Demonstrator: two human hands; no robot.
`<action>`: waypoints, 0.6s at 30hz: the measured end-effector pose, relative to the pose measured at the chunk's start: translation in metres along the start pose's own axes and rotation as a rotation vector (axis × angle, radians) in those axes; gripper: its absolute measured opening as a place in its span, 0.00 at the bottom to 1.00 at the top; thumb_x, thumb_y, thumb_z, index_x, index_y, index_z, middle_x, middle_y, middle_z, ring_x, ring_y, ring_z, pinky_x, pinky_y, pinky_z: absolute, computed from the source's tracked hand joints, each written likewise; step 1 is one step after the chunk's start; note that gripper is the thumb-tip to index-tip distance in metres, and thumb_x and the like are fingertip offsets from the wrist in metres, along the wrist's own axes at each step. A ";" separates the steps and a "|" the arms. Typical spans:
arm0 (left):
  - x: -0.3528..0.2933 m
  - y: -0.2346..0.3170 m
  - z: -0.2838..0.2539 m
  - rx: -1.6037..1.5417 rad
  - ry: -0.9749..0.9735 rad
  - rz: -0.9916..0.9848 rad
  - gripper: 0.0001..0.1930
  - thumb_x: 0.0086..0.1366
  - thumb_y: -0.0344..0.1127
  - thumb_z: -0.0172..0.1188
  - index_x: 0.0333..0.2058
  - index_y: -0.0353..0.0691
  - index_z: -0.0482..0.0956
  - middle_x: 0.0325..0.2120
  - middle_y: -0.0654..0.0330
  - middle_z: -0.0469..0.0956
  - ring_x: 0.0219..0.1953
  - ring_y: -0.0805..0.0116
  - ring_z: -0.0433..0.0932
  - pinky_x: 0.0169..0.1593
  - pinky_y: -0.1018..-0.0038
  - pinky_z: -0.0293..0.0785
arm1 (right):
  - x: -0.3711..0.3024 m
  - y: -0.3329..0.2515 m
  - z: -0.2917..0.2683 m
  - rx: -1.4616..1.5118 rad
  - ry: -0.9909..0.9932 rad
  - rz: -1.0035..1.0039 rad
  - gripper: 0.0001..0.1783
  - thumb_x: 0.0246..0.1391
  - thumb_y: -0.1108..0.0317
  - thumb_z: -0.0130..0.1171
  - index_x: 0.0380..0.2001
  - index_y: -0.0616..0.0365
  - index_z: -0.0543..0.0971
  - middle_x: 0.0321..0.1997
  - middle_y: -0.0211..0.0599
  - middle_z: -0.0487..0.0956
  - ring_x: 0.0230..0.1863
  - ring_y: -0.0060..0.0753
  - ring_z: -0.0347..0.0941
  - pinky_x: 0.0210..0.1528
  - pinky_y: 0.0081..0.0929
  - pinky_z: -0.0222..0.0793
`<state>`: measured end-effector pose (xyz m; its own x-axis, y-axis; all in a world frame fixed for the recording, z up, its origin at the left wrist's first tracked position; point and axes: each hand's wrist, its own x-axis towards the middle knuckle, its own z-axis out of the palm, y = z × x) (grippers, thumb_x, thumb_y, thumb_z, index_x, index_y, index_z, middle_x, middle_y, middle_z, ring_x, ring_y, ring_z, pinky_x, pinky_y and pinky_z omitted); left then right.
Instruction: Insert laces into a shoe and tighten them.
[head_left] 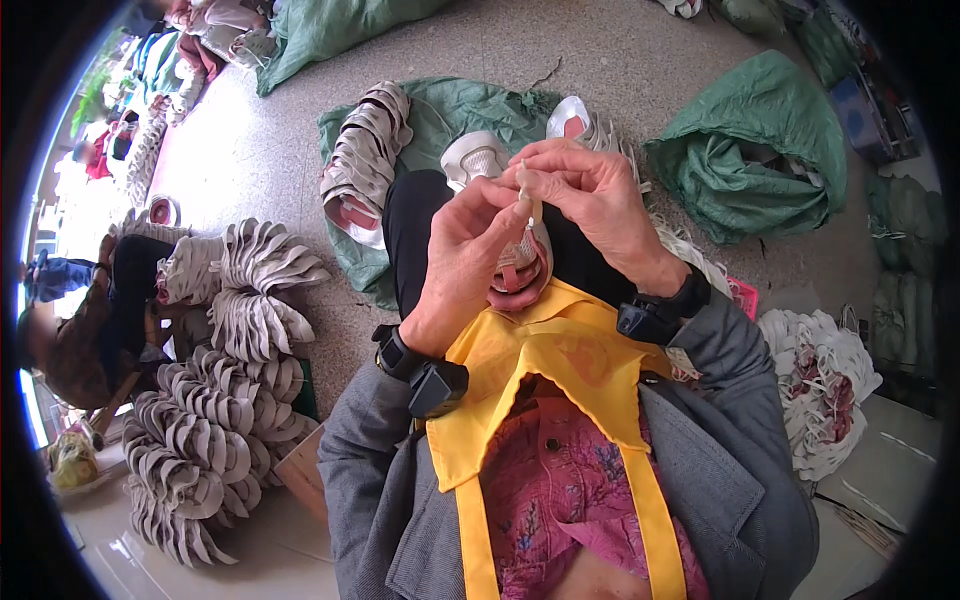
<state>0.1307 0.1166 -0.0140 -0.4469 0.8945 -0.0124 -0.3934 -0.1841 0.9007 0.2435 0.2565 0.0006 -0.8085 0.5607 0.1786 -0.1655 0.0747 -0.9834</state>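
Observation:
My left hand [462, 262] and my right hand [592, 202] meet close in front of me, fingertips pinched together on a thin pale lace or strip [527, 190]. Just below them a white and pink shoe upper [520, 268] rests on my lap over black trousers, partly hidden by both hands. A black device is strapped to each wrist. A yellow apron [560, 350] hangs over my grey jacket.
Stacks of grey-white shoe uppers [215, 400] lie at the left beside a seated person [95, 310]. More uppers [365, 160] rest on a green sack [455, 115]. A green bag [760, 150] and white pieces [825, 385] are at the right.

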 end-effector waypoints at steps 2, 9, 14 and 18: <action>0.000 -0.002 -0.002 -0.090 -0.022 -0.047 0.05 0.73 0.31 0.60 0.36 0.36 0.77 0.34 0.67 0.77 0.35 0.80 0.71 0.42 0.81 0.68 | 0.001 0.002 0.005 0.036 -0.014 0.005 0.12 0.64 0.65 0.64 0.41 0.64 0.86 0.37 0.28 0.83 0.34 0.11 0.76 0.37 0.13 0.71; 0.005 0.000 -0.003 -0.315 -0.010 -0.136 0.03 0.72 0.29 0.59 0.37 0.37 0.78 0.33 0.66 0.78 0.34 0.79 0.73 0.43 0.80 0.69 | -0.004 -0.003 0.001 0.058 -0.045 0.227 0.18 0.68 0.57 0.59 0.44 0.63 0.84 0.29 0.21 0.79 0.24 0.08 0.66 0.27 0.12 0.63; 0.007 -0.007 -0.010 -0.354 -0.019 -0.172 0.03 0.72 0.28 0.59 0.37 0.36 0.79 0.33 0.65 0.79 0.34 0.78 0.74 0.43 0.79 0.72 | -0.005 -0.002 0.000 -0.015 -0.069 0.193 0.15 0.65 0.62 0.63 0.45 0.65 0.83 0.30 0.25 0.81 0.26 0.09 0.70 0.28 0.13 0.66; 0.008 -0.010 -0.013 -0.321 -0.019 -0.160 0.02 0.70 0.27 0.60 0.38 0.36 0.79 0.33 0.64 0.79 0.34 0.77 0.76 0.42 0.81 0.73 | -0.004 0.002 -0.001 -0.040 -0.078 0.194 0.12 0.63 0.67 0.64 0.44 0.66 0.83 0.33 0.28 0.83 0.29 0.11 0.73 0.30 0.14 0.69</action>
<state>0.1209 0.1202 -0.0285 -0.3453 0.9293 -0.1308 -0.6910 -0.1575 0.7055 0.2466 0.2549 -0.0020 -0.8647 0.5020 -0.0142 0.0193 0.0051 -0.9998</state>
